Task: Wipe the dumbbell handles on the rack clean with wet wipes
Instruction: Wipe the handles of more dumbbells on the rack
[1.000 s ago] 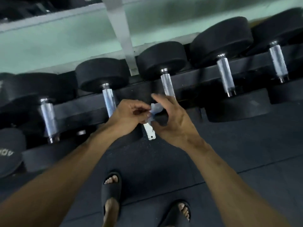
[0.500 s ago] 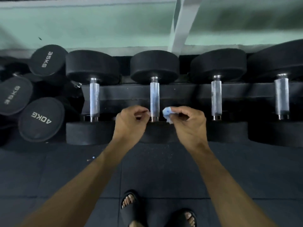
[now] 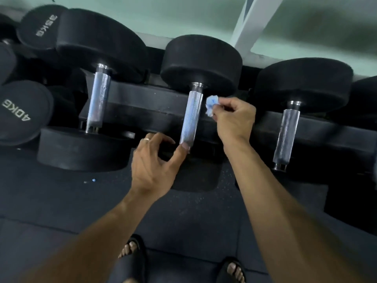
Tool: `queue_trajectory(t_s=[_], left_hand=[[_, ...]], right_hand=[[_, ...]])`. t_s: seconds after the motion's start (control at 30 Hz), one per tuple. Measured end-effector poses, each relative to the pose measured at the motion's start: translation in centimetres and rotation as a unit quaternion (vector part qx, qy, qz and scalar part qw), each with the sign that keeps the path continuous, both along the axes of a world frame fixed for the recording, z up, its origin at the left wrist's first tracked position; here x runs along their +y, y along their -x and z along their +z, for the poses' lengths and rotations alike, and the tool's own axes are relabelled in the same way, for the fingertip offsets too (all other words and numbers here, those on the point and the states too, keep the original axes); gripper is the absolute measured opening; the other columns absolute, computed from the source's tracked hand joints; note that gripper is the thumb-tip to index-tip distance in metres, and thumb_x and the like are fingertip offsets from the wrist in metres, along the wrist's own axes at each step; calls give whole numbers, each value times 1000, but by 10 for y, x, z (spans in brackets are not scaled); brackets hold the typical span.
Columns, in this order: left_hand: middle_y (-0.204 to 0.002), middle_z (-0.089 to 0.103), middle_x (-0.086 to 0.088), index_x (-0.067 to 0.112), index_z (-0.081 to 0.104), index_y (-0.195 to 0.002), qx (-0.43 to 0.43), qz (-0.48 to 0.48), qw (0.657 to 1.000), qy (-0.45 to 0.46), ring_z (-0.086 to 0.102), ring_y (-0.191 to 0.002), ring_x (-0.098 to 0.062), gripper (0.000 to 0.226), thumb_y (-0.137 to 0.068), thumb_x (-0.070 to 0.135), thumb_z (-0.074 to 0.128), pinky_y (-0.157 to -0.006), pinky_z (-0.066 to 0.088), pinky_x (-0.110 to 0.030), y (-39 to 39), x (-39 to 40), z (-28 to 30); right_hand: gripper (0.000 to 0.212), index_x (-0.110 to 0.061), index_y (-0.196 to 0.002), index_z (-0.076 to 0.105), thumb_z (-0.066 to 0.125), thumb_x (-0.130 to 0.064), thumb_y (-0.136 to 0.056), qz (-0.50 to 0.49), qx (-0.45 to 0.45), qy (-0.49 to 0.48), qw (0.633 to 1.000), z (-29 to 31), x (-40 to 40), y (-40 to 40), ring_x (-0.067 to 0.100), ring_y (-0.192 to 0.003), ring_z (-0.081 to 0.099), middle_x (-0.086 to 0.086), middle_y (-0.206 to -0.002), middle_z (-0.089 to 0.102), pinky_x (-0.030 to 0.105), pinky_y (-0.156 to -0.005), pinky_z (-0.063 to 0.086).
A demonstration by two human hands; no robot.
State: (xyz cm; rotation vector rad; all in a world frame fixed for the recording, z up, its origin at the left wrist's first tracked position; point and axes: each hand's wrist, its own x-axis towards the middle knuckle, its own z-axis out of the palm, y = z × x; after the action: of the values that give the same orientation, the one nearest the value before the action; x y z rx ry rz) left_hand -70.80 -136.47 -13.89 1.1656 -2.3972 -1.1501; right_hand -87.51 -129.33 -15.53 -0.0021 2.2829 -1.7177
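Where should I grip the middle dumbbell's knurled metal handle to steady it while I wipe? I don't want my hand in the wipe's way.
Grip the middle dumbbell's knurled metal handle at its lower end, coming from the left. The right hand pinches the crumpled pale blue wet wipe beside the upper end, so the bottom is free, and the left hand already hovers open there.

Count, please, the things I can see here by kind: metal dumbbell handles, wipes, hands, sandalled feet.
Metal dumbbell handles: 3
Wipes: 1, pinched in the right hand
Hands: 2, left hand and right hand
Sandalled feet: 2
Total: 8
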Motion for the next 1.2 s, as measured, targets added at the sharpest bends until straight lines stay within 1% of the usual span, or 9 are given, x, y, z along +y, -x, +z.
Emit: queue_trajectory(t_s=[0.13,0.23,0.33,0.53,0.7,0.9,1.03,1.1,1.2], left_hand=[[-92,62,11,22,66,-85,2,-5,1000,11,59,-91,-11,54,-74,71,45,-77,43,-27,1,-1,-4],[-88,58,13,23,65,-85,2,-10,1000,14,57,-87,-10,52,-75,69,44,-71,39,-20,1,-1,-4],[-83,53,14,23,64,-83,0,-12,1000,10,55,-84,-10,51,-75,69,43,-69,38,-25,2,0,-1],[-81,52,14,22,64,-80,-2,-11,1000,14,54,-81,-10,51,-75,68,43,-67,38,-22,-1,-1,-1],[-82,52,13,22,64,-80,-7,-11,1000,13,53,-82,-10,50,-76,67,42,-68,43,-30,-1,0,0],[-83,52,13,24,63,-79,-6,-15,1000,18,53,-83,-11,49,-76,69,41,-69,43,-31,-1,-1,-4],[-84,53,10,24,63,-79,-12,-18,1000,22,53,-84,-12,50,-76,68,41,-70,43,-30,-1,-1,-3],[-84,53,10,23,63,-79,-9,-13,1000,24,53,-84,-13,50,-76,68,41,-70,43,-31,-1,0,-3],[-82,52,12,24,62,-78,-2,-8,1000,22,52,-84,-12,49,-75,69,41,-70,40,-30,-1,0,-5]], right_hand=[[30,-24,-79,78,69,3,-77,33,5,35,999,-7,-23,11,13,-77,73,-5,-78,76,41,-84,60],[24,-17,-83,79,71,4,-76,68,7,14,998,-2,-15,5,10,-74,73,-5,-76,76,38,-84,60],[25,-23,-76,77,74,2,-78,107,-5,-16,994,1,-2,-7,5,-71,72,-10,-69,74,31,-80,60],[25,-26,-73,77,74,-1,-74,-41,5,38,998,-1,-34,4,15,-77,74,-8,-73,74,43,-83,60],[21,-26,-76,77,77,-5,-79,80,-67,-16,994,5,1,-20,13,-76,74,-6,-76,76,39,-83,61],[31,-34,-67,74,76,-4,-76,15,-14,45,999,0,-23,7,16,-77,74,-5,-77,76,44,-83,61],[34,-25,-70,73,73,7,-82,115,-58,17,991,1,6,-16,19,-76,72,0,-75,74,32,-75,61],[30,-22,-72,74,74,6,-82,135,-49,7,990,1,7,-13,26,-80,74,3,-78,76,39,-77,62],[29,-28,-71,75,75,1,-79,59,30,19,998,-3,-13,8,26,-77,75,1,-77,76,50,-78,61]])
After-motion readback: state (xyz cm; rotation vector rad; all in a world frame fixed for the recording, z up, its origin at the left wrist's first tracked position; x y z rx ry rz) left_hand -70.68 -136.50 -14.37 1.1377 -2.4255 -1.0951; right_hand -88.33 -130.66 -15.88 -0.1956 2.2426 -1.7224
